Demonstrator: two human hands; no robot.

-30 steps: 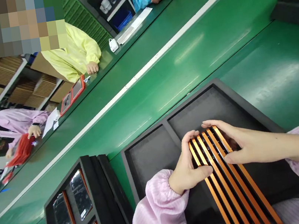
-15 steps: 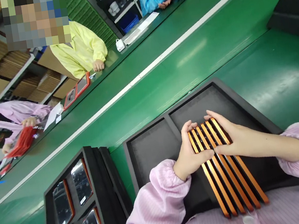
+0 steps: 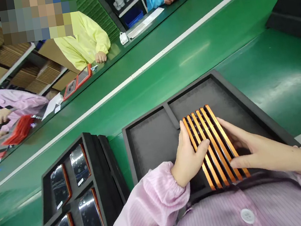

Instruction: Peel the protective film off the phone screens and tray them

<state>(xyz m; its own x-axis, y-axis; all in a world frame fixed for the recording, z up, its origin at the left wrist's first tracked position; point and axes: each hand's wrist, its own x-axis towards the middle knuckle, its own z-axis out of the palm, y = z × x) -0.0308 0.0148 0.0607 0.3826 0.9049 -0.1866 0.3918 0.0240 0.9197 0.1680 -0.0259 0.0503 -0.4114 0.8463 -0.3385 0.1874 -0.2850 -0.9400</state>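
Several orange-edged phones (image 3: 212,145) stand side by side on their edges as one bundle, with dark gaps between them. The bundle is above the black tray (image 3: 149,143) in front of me. My left hand (image 3: 189,156) presses on its left side, thumb lying over the top edges and fingers mostly hidden behind. Against the right side is my right hand (image 3: 243,148), its thumb on the outermost edges near the lower end. Both hands are closed on the bundle. The undersides of the phones are hidden, so I cannot tell whether they touch the tray.
On the left, a black foam tray (image 3: 74,194) holds phones in compartments, atop other trays. Dark foam blocks (image 3: 292,4) stand at the far right. Across the green bench (image 3: 156,78) sit people in yellow, blue and pink sleeves, near a red-framed holder (image 3: 78,82) and red pouches (image 3: 21,130).
The phone bundle has shifted up and away from my body. My right hand has slid down along its right side, and the two thumbs have moved apart.
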